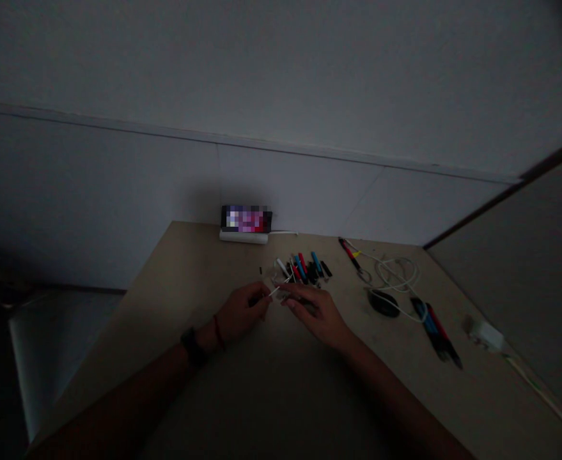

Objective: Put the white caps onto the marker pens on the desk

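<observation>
The scene is dim. My left hand [242,311] and my right hand [315,311] meet over a beige table [271,383], fingers pinched together. Between them runs a thin white stick-like part [277,289], which looks like a pen refill; both hands seem to grip it, and my right hand also seems to hold a dark pen body, though that is hard to make out. Just beyond my fingers lies a cluster of pens and pen parts [304,267] in red, blue, black and white. A dark band sits on my left wrist.
A phone [246,219] with a lit screen leans on a white block at the table's far edge. To the right lie a red-and-black pen [350,252], a coiled white cable [398,273], a dark mouse [383,303], several pens [437,332] and a white charger [486,334]. Walls stand behind and right.
</observation>
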A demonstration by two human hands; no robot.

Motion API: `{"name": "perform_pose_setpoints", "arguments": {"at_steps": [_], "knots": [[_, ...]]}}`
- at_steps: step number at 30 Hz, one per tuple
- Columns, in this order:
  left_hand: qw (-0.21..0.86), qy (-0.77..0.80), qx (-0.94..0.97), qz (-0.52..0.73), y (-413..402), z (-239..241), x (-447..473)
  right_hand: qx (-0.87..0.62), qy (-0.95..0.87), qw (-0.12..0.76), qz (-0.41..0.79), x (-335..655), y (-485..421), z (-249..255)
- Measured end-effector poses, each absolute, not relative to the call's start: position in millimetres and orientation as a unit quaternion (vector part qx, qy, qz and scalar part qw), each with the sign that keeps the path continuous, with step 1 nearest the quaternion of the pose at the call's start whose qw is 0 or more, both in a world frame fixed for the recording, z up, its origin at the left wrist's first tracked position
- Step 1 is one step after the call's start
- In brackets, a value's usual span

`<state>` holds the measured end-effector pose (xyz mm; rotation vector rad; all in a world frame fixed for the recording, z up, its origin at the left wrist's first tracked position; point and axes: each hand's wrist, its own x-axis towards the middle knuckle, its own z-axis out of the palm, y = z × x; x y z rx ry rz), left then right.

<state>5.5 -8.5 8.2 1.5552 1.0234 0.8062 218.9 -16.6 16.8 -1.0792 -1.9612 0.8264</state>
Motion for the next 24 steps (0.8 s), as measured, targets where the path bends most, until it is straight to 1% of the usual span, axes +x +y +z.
{"name": "perform_pose_setpoints", "arguments": {"at_steps": [4, 8, 11, 15, 17, 20, 24], "knots": [[0.536, 0.425, 0.647, 0.339, -9, 7, 5, -0.422, -0.761, 0.357, 0.339, 218, -17, 17], [0.545, 0.422, 0.642, 0.336, -8, 4, 6, -0.438, -0.754, 0.364, 0.326, 219, -16, 17], [0.541, 0.434, 0.64, 0.33, -8, 3, 6, -0.483, -0.716, 0.398, 0.309, 224, -12, 15], [0.537, 0.437, 0.639, 0.335, -8, 3, 6, -0.543, -0.634, 0.465, 0.294, 233, -2, 8], [0.535, 0.437, 0.64, 0.338, -8, 3, 6, -0.566, -0.607, 0.482, 0.282, 237, 3, 5], [0.534, 0.436, 0.64, 0.34, -8, 3, 6, -0.585, -0.606, 0.47, 0.263, 240, 8, 0], [0.545, 0.433, 0.629, 0.346, -8, 3, 6, -0.605, -0.627, 0.432, 0.231, 240, 9, -6]]}}
